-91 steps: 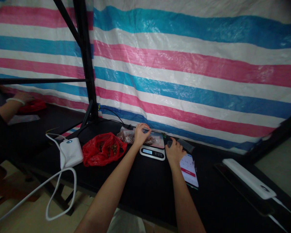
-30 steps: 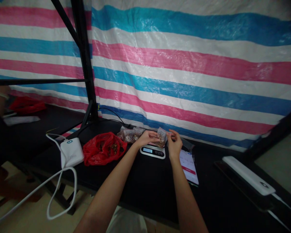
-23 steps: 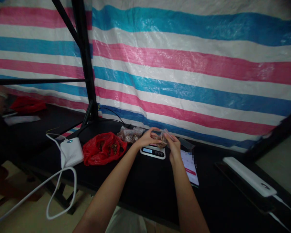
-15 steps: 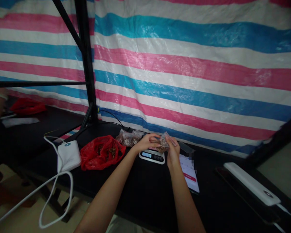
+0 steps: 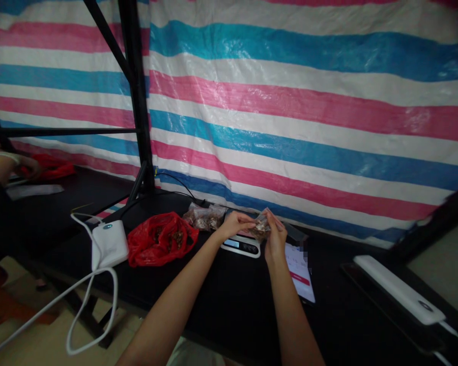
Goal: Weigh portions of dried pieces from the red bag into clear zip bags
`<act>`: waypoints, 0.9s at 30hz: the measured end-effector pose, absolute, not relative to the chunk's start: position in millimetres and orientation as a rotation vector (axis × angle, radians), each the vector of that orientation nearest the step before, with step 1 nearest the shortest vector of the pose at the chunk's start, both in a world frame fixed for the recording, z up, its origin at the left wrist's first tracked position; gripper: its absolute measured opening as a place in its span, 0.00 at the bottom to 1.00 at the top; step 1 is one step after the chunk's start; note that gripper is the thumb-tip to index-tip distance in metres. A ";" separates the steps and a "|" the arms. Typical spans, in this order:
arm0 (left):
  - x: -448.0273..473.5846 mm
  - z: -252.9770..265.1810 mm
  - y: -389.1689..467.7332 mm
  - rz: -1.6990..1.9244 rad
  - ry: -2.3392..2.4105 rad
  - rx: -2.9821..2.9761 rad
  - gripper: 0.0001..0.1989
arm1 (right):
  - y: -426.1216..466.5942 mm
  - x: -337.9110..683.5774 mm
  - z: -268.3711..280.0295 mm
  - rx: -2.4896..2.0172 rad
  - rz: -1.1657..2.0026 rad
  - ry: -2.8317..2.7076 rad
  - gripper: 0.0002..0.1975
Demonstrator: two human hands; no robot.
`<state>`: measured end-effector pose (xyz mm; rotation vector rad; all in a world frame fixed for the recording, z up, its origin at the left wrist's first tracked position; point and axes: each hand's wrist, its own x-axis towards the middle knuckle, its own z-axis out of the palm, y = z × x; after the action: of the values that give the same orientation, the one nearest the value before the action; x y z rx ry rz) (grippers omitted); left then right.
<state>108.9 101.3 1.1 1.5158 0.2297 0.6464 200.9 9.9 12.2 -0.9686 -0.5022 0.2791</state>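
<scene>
We see the left hand [image 5: 234,223] and right hand [image 5: 275,236] pinching a small clear plastic bag of brown pieces [image 5: 260,229] between them, just above the white digital scale [image 5: 241,244]. Left of the left hand on the black desk [image 5: 221,295] lies an open red plastic bag [image 5: 161,245] holding similar brown pieces.

No legible text, even on the scale display [image 5: 231,243] or printed sheet [image 5: 299,272]
</scene>
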 end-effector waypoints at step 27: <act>115.1 1.3 98.2 0.975 0.347 1.401 0.16 | 11.0 203.2 12.1 -1.075 0.310 -0.621 0.18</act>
<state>115.1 98.2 1.3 1.4014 0.3472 0.9745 203.2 11.0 12.1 -1.0755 -0.6212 0.3098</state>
